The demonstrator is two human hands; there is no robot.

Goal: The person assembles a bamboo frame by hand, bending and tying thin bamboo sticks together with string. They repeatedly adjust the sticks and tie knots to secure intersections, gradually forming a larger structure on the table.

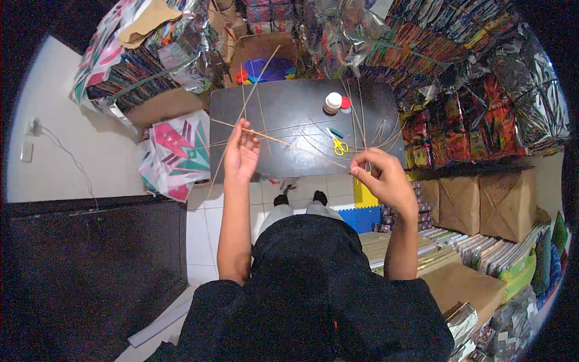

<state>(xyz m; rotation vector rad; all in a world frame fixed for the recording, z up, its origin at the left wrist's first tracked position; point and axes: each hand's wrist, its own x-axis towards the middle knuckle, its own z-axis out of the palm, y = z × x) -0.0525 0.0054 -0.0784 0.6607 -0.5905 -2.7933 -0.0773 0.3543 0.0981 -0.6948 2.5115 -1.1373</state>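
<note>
Left hand [242, 154] pinched a thin stick [253, 132] above the near edge of the dark table [289, 105]; right hand [386, 178] pinched something unclear just beyond that edge. Stacked kites [470, 72] crowded the table's far and right sides.

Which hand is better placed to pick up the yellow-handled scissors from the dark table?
Probably the right hand. The scissors lie just ahead of it on the dark table, while the left hand is farther off and holds a thin stick. The right fingers look pinched, perhaps on thread.
</note>
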